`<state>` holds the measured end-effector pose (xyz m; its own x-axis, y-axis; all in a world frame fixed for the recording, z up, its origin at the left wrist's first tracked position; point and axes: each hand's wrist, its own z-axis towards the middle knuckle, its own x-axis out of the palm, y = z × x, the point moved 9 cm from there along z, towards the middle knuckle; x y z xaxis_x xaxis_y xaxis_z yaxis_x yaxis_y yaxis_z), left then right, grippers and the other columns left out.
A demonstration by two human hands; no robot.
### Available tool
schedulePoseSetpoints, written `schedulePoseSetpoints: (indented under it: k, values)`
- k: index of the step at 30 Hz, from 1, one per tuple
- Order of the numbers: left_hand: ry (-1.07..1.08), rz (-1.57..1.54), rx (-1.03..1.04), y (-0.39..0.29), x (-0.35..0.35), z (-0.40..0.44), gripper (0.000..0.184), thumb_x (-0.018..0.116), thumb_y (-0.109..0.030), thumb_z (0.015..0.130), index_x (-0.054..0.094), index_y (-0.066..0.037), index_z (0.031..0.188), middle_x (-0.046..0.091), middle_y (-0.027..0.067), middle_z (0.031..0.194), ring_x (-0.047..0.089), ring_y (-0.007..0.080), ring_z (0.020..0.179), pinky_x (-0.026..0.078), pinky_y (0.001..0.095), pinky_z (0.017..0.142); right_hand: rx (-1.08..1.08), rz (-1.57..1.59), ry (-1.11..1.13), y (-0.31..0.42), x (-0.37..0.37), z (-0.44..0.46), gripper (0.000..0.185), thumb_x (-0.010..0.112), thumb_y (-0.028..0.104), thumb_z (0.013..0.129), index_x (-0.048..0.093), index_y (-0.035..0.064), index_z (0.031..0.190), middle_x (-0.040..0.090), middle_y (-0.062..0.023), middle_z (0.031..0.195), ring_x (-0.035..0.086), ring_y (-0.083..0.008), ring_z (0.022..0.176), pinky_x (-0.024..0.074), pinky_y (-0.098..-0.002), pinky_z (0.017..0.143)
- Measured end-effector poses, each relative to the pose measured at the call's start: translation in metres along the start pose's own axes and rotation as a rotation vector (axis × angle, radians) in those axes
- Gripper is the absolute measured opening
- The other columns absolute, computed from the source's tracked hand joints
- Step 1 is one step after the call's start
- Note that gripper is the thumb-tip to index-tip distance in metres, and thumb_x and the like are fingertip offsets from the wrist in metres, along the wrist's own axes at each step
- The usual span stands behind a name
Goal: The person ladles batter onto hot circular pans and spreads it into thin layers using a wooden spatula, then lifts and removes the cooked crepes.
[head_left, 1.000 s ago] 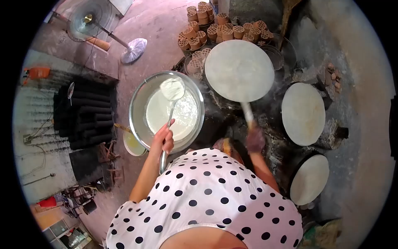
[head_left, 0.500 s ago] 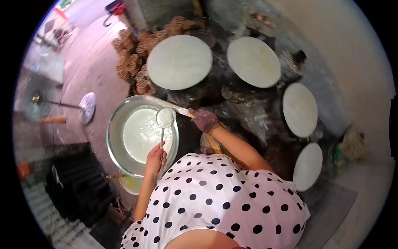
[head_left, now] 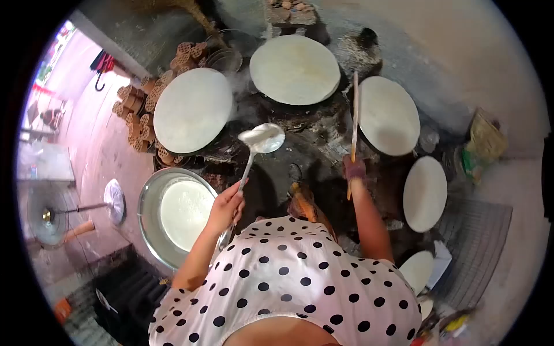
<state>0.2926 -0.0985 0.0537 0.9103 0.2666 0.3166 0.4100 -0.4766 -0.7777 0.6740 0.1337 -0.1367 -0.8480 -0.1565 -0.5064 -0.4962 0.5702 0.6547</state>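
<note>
My left hand (head_left: 226, 207) is closed round the handle of a metal ladle (head_left: 262, 138), whose bowl holds white batter. The ladle hangs over the dark stove top, apart from the basin. White batter (head_left: 186, 213) lies in a wide metal basin (head_left: 149, 230) to the left of my left hand. My right hand (head_left: 354, 168), in a purplish glove, grips a long flat wooden stick (head_left: 355, 115). The stick points away from me, along the left edge of a round white griddle (head_left: 389, 115) in this view; whether it touches cannot be made out.
Other round white surfaces curve around me: one at the left (head_left: 193, 109), one at the back (head_left: 295, 69), one at the right (head_left: 425, 194). Perforated clay briquettes (head_left: 135, 130) are piled at the back left. A standing fan (head_left: 49, 214) is far left. A wall runs along the right.
The ladle has risen out from over the basin and moved right with my left hand. My right hand has swung the stick away from the basin to the right. The view has turned right.
</note>
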Motion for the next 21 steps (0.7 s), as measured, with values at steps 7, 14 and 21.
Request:
schedulePoseSetpoints:
  k: [7, 14, 21]
  values:
    - [-0.073, -0.352, -0.146, -0.017, 0.047, 0.089, 0.042, 0.042, -0.019, 0.097, 0.039, -0.007, 0.138, 0.044, -0.0027, 0.061, 0.035, 0.0058, 0.039, 0.031, 0.0196, 0.036, 0.111, 0.339, 0.04, 0.185, 0.038, 0.176, 0.037, 0.061, 0.039, 0.08, 0.057, 0.0055, 0.065, 0.05, -0.005, 0.05, 0.043, -0.0174, 0.037, 0.0329, -0.0342, 0.035]
    - [-0.222, -0.413, -0.015, -0.027, 0.044, 0.088, 0.042, 0.04, -0.02, 0.099, 0.037, -0.007, 0.138, 0.037, -0.004, 0.06, 0.033, 0.005, 0.039, 0.031, 0.02, 0.037, 0.304, 0.299, -0.093, 0.274, 0.045, 0.212, 0.035, 0.078, 0.031, 0.073, 0.063, 0.0001, 0.078, 0.055, -0.0087, 0.057, 0.051, -0.0229, 0.047, 0.0441, -0.0346, 0.048]
    - [-0.368, -0.508, 0.073, -0.012, 0.013, 0.082, 0.041, 0.041, -0.019, 0.098, 0.038, -0.006, 0.137, 0.043, -0.0029, 0.065, 0.036, 0.0049, 0.041, 0.033, 0.0201, 0.037, -0.568, -0.346, -0.317, 0.339, 0.034, 0.133, 0.049, 0.063, 0.045, 0.08, 0.065, -0.0006, 0.098, 0.065, -0.024, 0.098, 0.063, -0.0386, 0.09, 0.0499, -0.0428, 0.079]
